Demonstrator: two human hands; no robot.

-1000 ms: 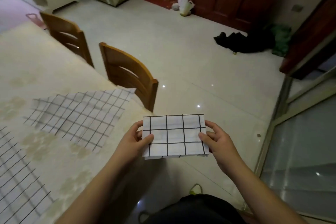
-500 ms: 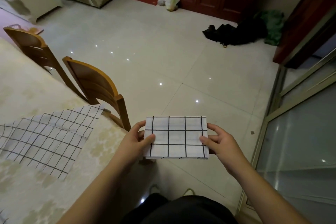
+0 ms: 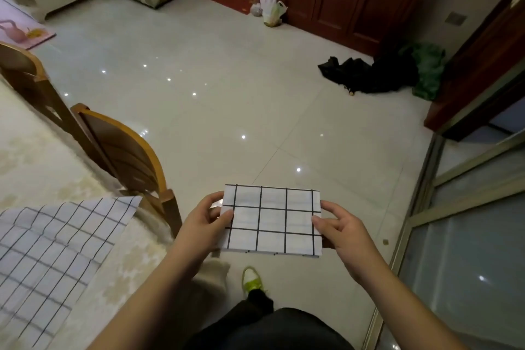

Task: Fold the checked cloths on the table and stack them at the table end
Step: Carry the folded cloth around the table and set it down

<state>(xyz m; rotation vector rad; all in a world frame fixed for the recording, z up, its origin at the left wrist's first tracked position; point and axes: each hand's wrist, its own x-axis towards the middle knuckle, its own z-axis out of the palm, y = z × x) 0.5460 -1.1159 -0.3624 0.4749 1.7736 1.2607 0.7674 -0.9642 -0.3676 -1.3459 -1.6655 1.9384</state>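
White cotton crossed with black lines, the folded cloth is held flat in the air over the tiled floor, just off the table. The left hand pinches its left edge, thumb on top and fingers beneath, and the right hand pinches the right edge the same way. A second checked cloth lies spread on the table, unfolded, one corner near the table edge by a wooden chair. The risk is that the layers slide apart while carried, since only the two short edges are gripped; a slack pinch could let the near edge, where layers show, sag open or drop the cloth to the floor.
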